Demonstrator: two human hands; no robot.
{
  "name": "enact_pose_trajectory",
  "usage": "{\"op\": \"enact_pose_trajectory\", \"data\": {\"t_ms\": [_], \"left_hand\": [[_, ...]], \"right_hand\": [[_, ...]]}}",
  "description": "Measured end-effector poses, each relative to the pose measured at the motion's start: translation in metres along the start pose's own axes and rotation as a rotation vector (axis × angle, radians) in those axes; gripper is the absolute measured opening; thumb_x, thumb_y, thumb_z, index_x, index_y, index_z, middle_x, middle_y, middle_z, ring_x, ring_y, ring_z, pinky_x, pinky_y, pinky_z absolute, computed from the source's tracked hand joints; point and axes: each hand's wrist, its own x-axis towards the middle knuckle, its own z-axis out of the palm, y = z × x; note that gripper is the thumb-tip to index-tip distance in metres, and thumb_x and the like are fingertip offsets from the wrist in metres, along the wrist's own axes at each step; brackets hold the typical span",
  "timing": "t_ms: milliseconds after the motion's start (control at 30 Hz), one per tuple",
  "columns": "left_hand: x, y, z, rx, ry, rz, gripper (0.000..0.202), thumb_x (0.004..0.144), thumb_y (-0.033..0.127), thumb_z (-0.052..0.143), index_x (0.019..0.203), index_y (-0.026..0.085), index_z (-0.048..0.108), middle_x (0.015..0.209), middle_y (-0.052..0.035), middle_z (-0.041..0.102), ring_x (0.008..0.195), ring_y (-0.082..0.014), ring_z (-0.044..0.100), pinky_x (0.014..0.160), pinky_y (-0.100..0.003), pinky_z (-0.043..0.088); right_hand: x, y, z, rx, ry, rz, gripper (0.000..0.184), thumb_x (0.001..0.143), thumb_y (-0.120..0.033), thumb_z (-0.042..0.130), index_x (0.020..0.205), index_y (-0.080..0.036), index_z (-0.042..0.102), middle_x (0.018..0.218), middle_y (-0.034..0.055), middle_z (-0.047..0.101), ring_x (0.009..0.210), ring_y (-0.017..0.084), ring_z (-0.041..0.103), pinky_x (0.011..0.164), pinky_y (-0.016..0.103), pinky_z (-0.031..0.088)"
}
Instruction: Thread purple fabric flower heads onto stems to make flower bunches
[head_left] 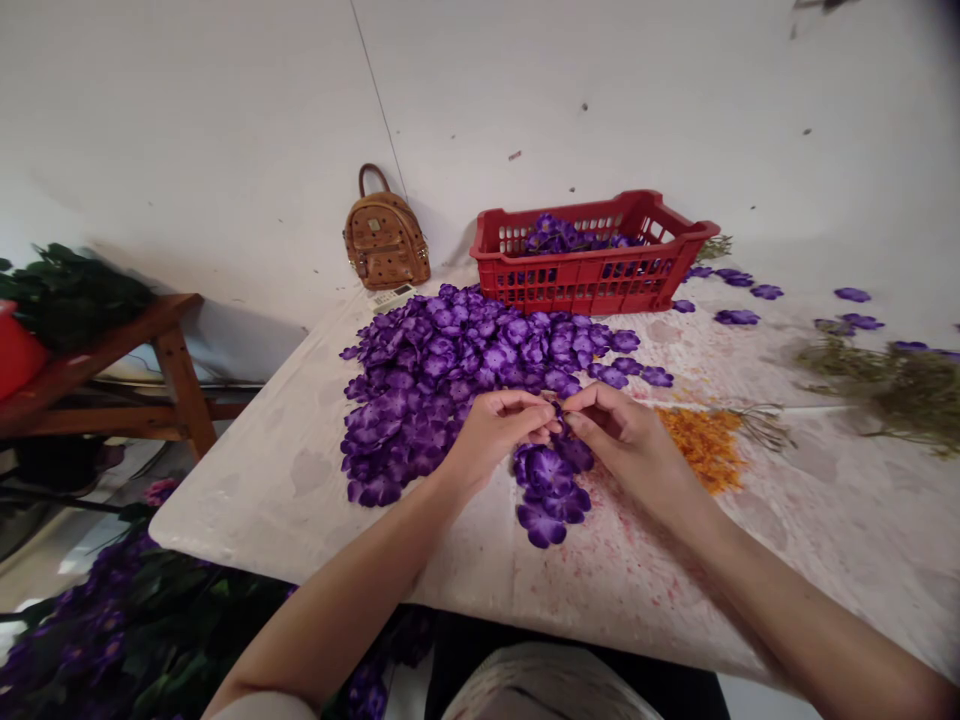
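Note:
My left hand [496,432] and my right hand [625,437] meet fingertip to fingertip over the white table [277,480]. Both are closed in a pinch on one small purple fabric flower piece [557,410] held between them. Just below the hands lies a short stack of purple flower petals [551,485]. A large heap of the same purple petals [450,370] spreads out behind and to the left of my left hand.
A red plastic crate [592,280] with purple petals stands at the back. A brown backpack [385,238] leans on the wall. Orange flower bits [705,445] and dried stems [892,385] lie right. A wooden bench [135,345] stands left, purple flower bunches [97,625] below.

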Motion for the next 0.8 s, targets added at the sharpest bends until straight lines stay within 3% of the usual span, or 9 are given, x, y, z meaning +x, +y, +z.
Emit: {"op": "enact_pose_trajectory", "data": {"t_ms": [200,467,633,800], "left_hand": [[0.0008,-0.0008,-0.0007,0.016,-0.018,0.016,0.016,0.074,0.029,0.079,0.073,0.014,0.074,0.071,-0.0042,0.072,0.063,-0.0103,0.063,0.068,-0.024,0.051],[0.0004,-0.0036,0.0025,0.061,0.006,0.132,0.013,0.073,0.027,0.077,0.073,0.015,0.072,0.067,-0.0015,0.069,0.062,-0.0109,0.061,0.066,-0.024,0.051],[0.0027,-0.0026,0.0003,-0.018,0.071,0.096,0.012,0.074,0.027,0.074,0.075,0.016,0.069,0.069,-0.0001,0.067,0.063,-0.0106,0.062,0.071,-0.026,0.054],[0.0071,-0.003,-0.0039,-0.218,0.075,0.091,0.016,0.075,0.025,0.07,0.07,0.018,0.057,0.093,-0.005,0.076,0.083,-0.0144,0.07,0.086,-0.031,0.057]], "right_hand": [[-0.0001,0.0008,0.0007,0.0,0.01,-0.01,0.008,0.091,-0.029,0.061,0.086,-0.024,0.065,0.078,0.0014,0.069,0.069,0.017,0.063,0.064,0.029,0.05],[0.0002,0.0023,0.0011,0.042,0.045,0.044,0.016,0.087,-0.036,0.069,0.079,-0.023,0.065,0.073,0.0003,0.064,0.065,0.015,0.057,0.06,0.028,0.045],[0.0019,0.0072,-0.0015,0.234,0.157,0.14,0.024,0.089,-0.043,0.069,0.077,-0.024,0.062,0.07,-0.0006,0.06,0.064,0.015,0.054,0.06,0.028,0.043],[0.0015,0.008,-0.0014,0.303,0.162,0.166,0.025,0.087,-0.046,0.072,0.079,-0.024,0.062,0.068,-0.0005,0.062,0.063,0.016,0.057,0.06,0.029,0.045]]}}
